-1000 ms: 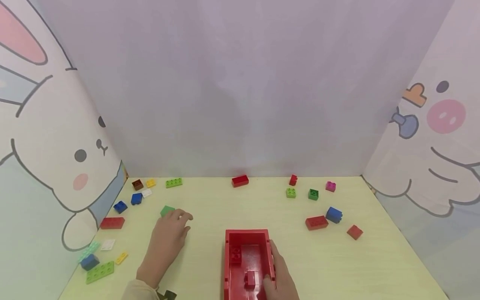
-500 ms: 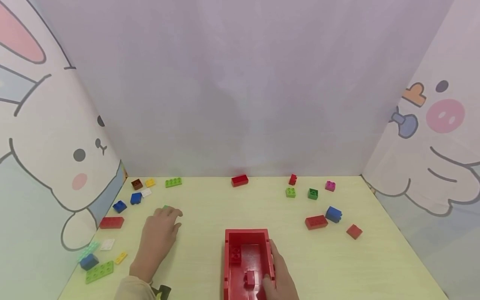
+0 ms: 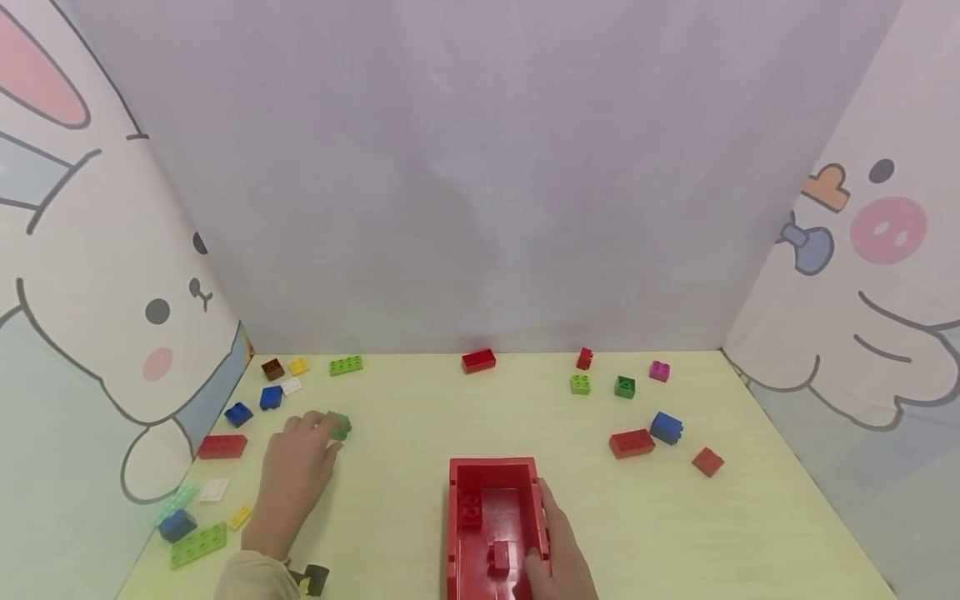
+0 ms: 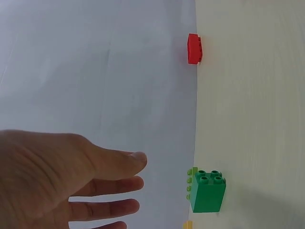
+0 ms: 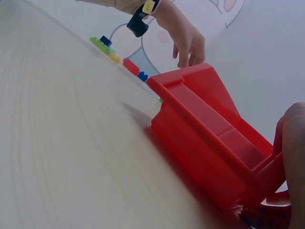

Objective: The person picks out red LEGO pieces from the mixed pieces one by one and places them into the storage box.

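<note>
My left hand (image 3: pixel 296 471) hovers over the left part of the table, its fingertips overlapping a green brick (image 3: pixel 341 427) in the head view. From the left wrist, that brick (image 4: pixel 208 195) stands with its studs up, apart from the loosely extended fingers; nothing is between thumb and fingers (image 4: pixel 112 209). At the front middle, my right hand (image 3: pixel 564 550) grips the right wall of a red box (image 3: pixel 492 473), thumb over the rim. Inside lie two red bricks, one in the far left corner (image 3: pixel 471 510) and another (image 3: pixel 500 558) nearer me.
Along the left side lie several bricks, among them a red one (image 3: pixel 222 447) and a lime plate (image 3: pixel 198 546). A red brick (image 3: pixel 478 361) sits at the back. To the right are another red brick (image 3: pixel 632 443) and a blue one (image 3: pixel 667 427). Fabric walls border the table.
My left hand has moved leftward past the green brick, which now shows at the right of its fingers. The right hand and the red box have stayed in place.
</note>
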The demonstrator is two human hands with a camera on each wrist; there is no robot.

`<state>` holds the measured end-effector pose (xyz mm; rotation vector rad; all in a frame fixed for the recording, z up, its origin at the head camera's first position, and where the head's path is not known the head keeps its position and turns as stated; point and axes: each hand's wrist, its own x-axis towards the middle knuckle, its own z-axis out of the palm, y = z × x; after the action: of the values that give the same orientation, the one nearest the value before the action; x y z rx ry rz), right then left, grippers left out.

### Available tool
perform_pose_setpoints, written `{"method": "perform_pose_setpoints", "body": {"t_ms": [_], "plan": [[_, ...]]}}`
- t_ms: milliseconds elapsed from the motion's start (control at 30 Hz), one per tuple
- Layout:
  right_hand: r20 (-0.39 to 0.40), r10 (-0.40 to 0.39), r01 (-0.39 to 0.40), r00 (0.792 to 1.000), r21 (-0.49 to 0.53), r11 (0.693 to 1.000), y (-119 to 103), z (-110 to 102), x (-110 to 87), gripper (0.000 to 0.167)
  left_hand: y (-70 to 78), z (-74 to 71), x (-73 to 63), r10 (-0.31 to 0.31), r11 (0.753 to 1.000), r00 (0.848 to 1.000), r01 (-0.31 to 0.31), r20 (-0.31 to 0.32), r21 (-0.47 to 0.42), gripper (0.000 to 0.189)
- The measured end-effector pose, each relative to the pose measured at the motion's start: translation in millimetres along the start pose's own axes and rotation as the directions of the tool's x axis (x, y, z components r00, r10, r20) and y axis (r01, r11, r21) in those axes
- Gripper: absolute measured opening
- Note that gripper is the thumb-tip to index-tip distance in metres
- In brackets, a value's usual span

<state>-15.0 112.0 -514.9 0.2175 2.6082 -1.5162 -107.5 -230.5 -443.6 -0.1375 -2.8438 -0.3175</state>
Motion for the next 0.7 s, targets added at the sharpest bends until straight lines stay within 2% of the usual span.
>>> {"method": "perform_pose_setpoints", "body": {"t_ms": [267,700], "plan": [[-0.003,0.019,-0.019,1.0,0.014,1.0,-1,0,-0.4,0.098,-19.3,-1.3,-0.7,-0.065,0.998,0.998,0.064,0.027,0.029,0.029],[-0.002,0.033,-0.033,0.999,0.01,0.999,-3,0,-0.8,0.098,-46.7,-2.9,-1.3,-0.135,0.991,0.99,0.136,0.04,-0.007,0.027]]}}
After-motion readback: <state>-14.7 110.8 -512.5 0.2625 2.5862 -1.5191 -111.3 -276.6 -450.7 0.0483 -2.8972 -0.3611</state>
